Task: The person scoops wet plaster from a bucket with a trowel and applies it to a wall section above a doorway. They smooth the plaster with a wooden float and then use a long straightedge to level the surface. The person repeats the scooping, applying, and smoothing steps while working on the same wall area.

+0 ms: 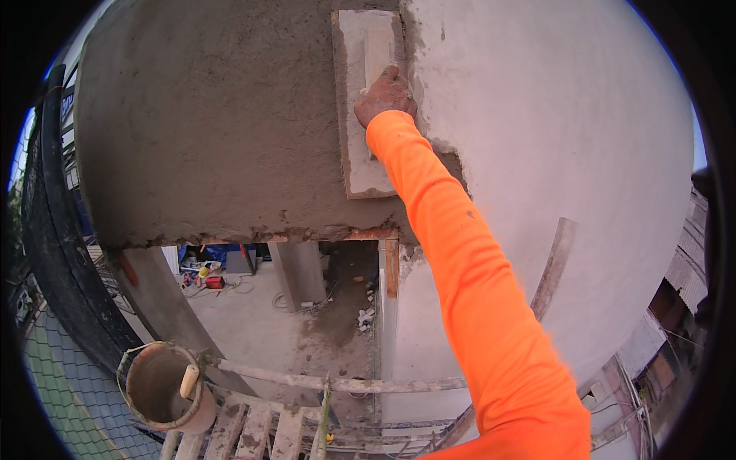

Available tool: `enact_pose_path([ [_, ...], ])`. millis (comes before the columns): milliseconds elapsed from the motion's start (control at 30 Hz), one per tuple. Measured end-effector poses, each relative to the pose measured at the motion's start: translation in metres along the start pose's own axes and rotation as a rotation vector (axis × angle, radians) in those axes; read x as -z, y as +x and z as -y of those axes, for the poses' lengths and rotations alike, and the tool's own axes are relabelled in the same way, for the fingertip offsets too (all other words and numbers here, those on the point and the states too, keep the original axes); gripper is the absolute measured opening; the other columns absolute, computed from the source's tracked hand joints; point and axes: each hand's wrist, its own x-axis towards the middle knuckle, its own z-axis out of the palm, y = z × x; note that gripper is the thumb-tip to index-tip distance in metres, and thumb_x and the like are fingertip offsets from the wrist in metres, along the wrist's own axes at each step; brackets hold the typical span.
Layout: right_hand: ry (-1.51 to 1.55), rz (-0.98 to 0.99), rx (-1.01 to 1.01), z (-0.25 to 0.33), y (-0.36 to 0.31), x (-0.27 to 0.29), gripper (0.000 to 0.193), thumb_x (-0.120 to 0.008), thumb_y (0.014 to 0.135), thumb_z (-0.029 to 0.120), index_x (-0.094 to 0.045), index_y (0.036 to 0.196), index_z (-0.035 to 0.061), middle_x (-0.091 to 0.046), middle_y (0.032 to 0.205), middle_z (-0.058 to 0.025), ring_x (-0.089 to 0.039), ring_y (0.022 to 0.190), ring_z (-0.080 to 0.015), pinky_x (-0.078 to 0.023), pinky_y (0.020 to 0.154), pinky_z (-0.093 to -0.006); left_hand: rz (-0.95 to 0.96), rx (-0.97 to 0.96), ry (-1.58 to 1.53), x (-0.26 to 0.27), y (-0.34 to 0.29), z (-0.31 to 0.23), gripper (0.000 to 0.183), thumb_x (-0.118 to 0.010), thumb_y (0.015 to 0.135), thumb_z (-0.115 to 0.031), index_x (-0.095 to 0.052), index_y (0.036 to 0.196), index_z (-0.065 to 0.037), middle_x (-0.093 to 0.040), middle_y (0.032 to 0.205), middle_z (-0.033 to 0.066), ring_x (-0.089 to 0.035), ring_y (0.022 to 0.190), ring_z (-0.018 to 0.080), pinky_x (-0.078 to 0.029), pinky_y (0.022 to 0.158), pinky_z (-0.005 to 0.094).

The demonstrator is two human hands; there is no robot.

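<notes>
My right hand is closed around the handle of a long, flat plastering float, its arm in an orange sleeve. The float lies against the wall at the right edge of a broad patch of wet grey plaster. To its right is pale, dry wall, with a ragged line where the two surfaces meet. Grey smears mark the float's face and rim. My left hand is out of the picture.
A mortar-stained bucket, with a wooden tool handle sticking out, stands at lower left by slatted scaffold boards. A scaffold rail crosses below the wall opening. Dark netting hangs left; a wooden strip leans right.
</notes>
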Motion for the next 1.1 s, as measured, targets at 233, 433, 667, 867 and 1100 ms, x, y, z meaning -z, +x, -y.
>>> enact_pose_path([
  [233,-0.060,0.001,0.037,-0.021,-0.037,0.005,0.066,-0.067,0.095,0.022,-0.030,0.145,-0.0009,-0.052,0.140,-0.0252,-0.059,0.126,-0.0434,-0.053,0.103,-0.0515,0.039,0.046,0.013,0.016,0.000,-0.001,0.016,-0.072,0.100,-0.013,-0.068,0.114,-0.006,-0.069,0.098,0.0020,-0.058,0.079,0.0090,-0.049,0.067,0.0256],
  [433,0.012,-0.004,0.000,0.008,0.004,0.015,0.066,-0.070,0.092,0.020,-0.032,0.143,-0.0006,-0.054,0.139,-0.0231,-0.061,0.124,-0.0421,-0.053,0.103,-0.0508,0.069,-0.046,0.041,0.003,0.006,-0.001,0.023,-0.073,0.099,-0.013,-0.068,0.121,-0.006,-0.069,0.099,0.0030,-0.058,0.079,0.0097,-0.049,0.067,0.0249],
  [667,-0.005,-0.056,-0.003,-0.017,-0.045,-0.014,0.069,-0.071,0.092,0.025,-0.032,0.143,0.0000,-0.054,0.137,-0.0251,-0.057,0.128,-0.0426,-0.054,0.099,-0.0534,0.004,0.038,-0.050,0.015,-0.016,0.008,0.021,-0.075,0.098,-0.016,-0.067,0.115,-0.006,-0.068,0.097,0.0037,-0.059,0.076,0.0101,-0.049,0.066,0.0259],
  [867,-0.075,-0.050,0.015,0.015,0.037,0.019,0.080,-0.080,0.085,0.027,-0.032,0.144,0.0006,-0.057,0.137,-0.0213,-0.062,0.124,-0.0391,-0.055,0.101,-0.0491,0.008,0.017,0.010,0.007,-0.009,-0.007,0.018,-0.074,0.099,-0.013,-0.067,0.114,-0.007,-0.067,0.095,0.0039,-0.060,0.073,0.0103,-0.050,0.063,0.0255],
  [1100,-0.100,-0.006,0.017,0.003,-0.001,0.011,0.074,-0.077,0.088,0.024,-0.033,0.142,-0.0008,-0.057,0.136,-0.0233,-0.063,0.122,-0.0407,-0.055,0.101,-0.0491,-0.092,0.075,-0.079,-0.022,-0.016,-0.014,0.016,-0.072,0.099,-0.009,-0.067,0.114,-0.007,-0.067,0.097,0.0035,-0.062,0.080,0.0118,-0.054,0.067,0.0270],
])
